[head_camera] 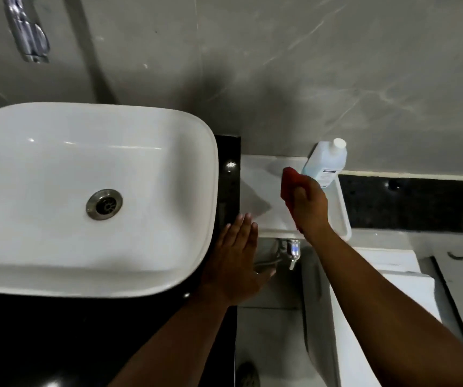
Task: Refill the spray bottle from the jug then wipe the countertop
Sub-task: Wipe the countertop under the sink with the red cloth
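Our right hand (pixel 308 202) grips crumpled red cloth (pixel 288 183) against white ledge (pixel 261 188). Translucent jug with pale blue liquid, white cap (pixel 325 163) stands upright behind. Our left hand (pixel 235 263) flat, fingers spread, on black bench (pixel 228 169) beside white basin (pixel 185 152).

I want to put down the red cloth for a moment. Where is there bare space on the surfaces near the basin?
Bare: the left part of the white shelf, between the black counter edge and the right hand holding the red cloth. Also the black ledge right of the shelf. Crowded: the shelf's back right corner, where the jug stands.
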A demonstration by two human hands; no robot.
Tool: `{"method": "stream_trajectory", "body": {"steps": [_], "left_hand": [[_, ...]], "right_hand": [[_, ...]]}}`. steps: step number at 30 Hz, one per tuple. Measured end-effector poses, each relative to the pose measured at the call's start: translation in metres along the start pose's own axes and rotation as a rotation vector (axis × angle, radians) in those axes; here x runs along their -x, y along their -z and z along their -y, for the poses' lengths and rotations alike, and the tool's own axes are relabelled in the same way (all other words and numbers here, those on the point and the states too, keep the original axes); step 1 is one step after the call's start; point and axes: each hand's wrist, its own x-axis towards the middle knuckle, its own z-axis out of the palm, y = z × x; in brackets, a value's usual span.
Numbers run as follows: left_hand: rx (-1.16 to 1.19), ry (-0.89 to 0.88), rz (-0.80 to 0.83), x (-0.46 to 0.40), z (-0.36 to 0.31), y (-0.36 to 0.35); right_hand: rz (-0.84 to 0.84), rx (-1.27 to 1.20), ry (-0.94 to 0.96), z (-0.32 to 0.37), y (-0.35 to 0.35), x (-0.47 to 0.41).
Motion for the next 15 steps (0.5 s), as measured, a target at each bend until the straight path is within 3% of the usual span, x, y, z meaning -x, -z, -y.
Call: {"method": "stream_trajectory", "body": {"steps": [3,6,8,10,15], "left_hand": [[0.036,0.064,-0.054,0.001,0.001,-0.001],[0.078,0.049,-0.1,0.0,0.001,-0.008],[0.102,0.044,-0.124,-0.002,0.001,-0.012],[0.11,0.049,-0.133,-0.003,0.001,-0.012],[0.11,0.031,-0.165,-0.001,0.0,-0.01]], "right_hand": [[0.088,0.229,0.117,-0.015,-0.033,-0.043],[0.275,0.408,0.102,-0.048,-0.068,-0.07],[0.456,0.738,0.2,-0.078,-0.091,-0.069],[0.472,0.92,0.297,-0.096,-0.101,-0.067],[0.61,0.881,0.212,-0.08,-0.086,-0.072]]}}
